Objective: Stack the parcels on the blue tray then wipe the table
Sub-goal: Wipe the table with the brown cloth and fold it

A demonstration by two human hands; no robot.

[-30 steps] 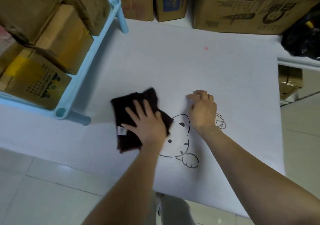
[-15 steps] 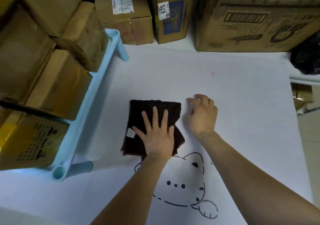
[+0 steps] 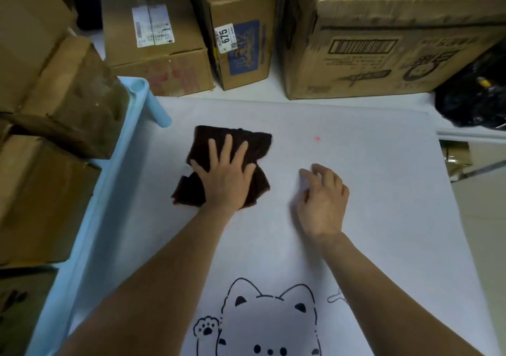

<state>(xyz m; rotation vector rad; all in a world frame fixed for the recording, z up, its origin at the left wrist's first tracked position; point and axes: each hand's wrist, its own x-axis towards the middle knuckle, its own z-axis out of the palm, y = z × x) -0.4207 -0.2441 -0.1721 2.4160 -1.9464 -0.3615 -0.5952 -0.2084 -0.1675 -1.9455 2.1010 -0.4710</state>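
Note:
A dark brown cloth [image 3: 254, 143] lies folded on the white table [image 3: 369, 205] near its middle. My left hand [image 3: 226, 176] presses flat on the cloth, fingers spread. My right hand [image 3: 323, 202] rests on the bare table to the right of the cloth, fingers loosely curled, holding nothing. Brown cardboard parcels [image 3: 52, 125] are stacked on the blue tray [image 3: 90, 218] along the table's left side.
More cardboard boxes [image 3: 369, 43] line the table's far edge. A black plastic bag [image 3: 476, 95] sits at the far right corner. A small red dot [image 3: 317, 138] marks the table beyond the hands. A cat drawing [image 3: 271, 320] covers the near part.
My left hand has slid the cloth away from me, from beside the cat drawing toward the far boxes. My right hand has stayed on the table beside it. The view has tilted forward.

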